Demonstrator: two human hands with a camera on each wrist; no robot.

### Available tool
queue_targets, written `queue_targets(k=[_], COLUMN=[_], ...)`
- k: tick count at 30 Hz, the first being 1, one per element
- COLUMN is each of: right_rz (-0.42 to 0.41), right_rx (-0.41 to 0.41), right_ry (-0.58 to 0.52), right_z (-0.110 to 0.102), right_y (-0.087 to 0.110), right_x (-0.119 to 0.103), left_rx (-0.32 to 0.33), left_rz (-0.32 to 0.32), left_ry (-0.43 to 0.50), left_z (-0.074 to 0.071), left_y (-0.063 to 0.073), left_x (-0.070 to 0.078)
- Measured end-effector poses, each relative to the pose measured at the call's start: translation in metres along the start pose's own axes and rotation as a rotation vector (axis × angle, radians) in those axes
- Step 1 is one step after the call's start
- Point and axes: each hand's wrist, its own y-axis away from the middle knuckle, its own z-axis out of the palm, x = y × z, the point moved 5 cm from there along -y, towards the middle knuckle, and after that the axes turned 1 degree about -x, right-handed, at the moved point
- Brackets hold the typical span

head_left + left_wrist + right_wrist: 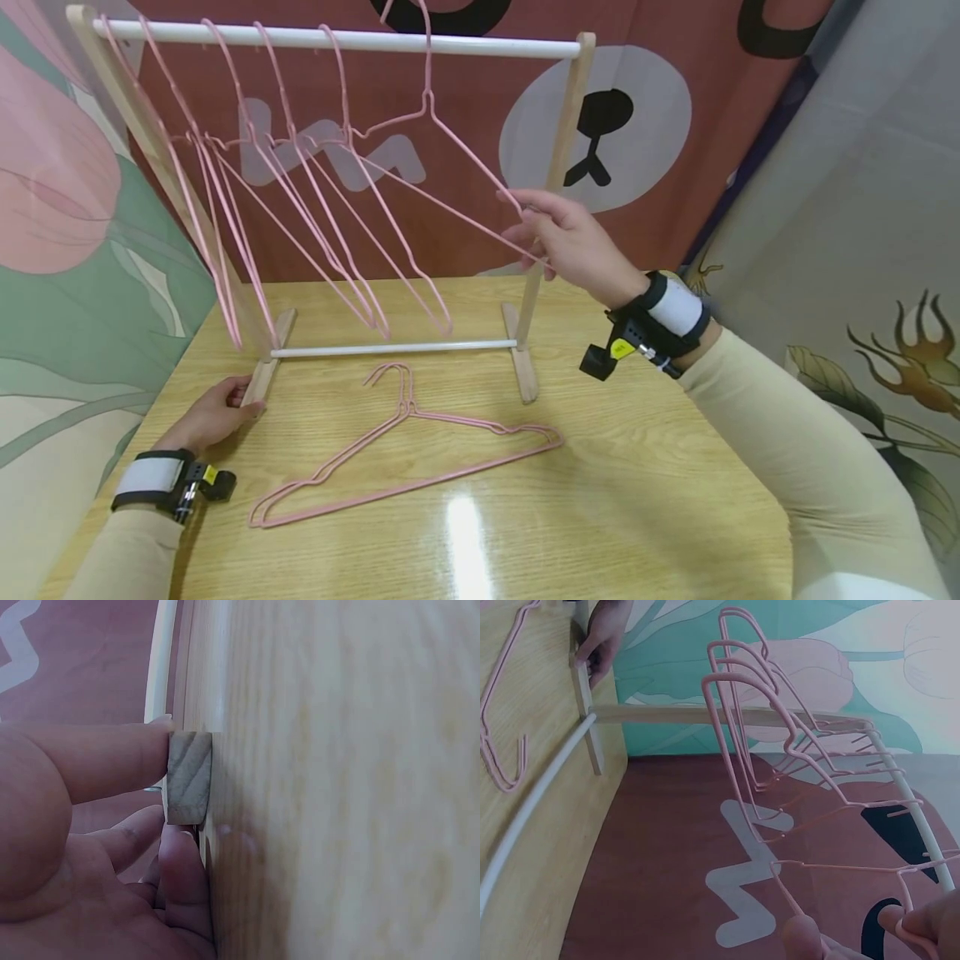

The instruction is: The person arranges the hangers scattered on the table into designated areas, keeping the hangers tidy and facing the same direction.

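Note:
My right hand (573,237) pinches a thin pink clothes hanger (472,158) by its right corner. The hook of this hanger rises above the white rod (495,44) of a small wooden rack; whether it bears on the rod cannot be told. Down at the left, my left hand (213,412) grips the front end of the rack's left wooden foot (260,383), thumb and fingers on either side of it in the left wrist view. Several pink hangers (345,100) hang along the rod to the left of the held one.
Pink hangers (412,484), apparently two nested together, lie flat on the wooden table (637,500) before the rack. A lower white bar (397,349) joins the rack's feet. Behind stands a red printed curtain (465,242), with patterned cloth at both sides.

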Motion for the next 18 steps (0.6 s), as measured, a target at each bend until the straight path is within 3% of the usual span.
queue_targets(k=[18], right_rz=[0.07], right_rx=[-0.011], right_ry=[-0.023], right_z=[0.015], right_y=[0.001], right_x=[0.019], left_rx=[0.009], left_rz=[0.02], left_ry=[0.012], left_z=[0.0], left_y=[0.0], left_x=[0.004])
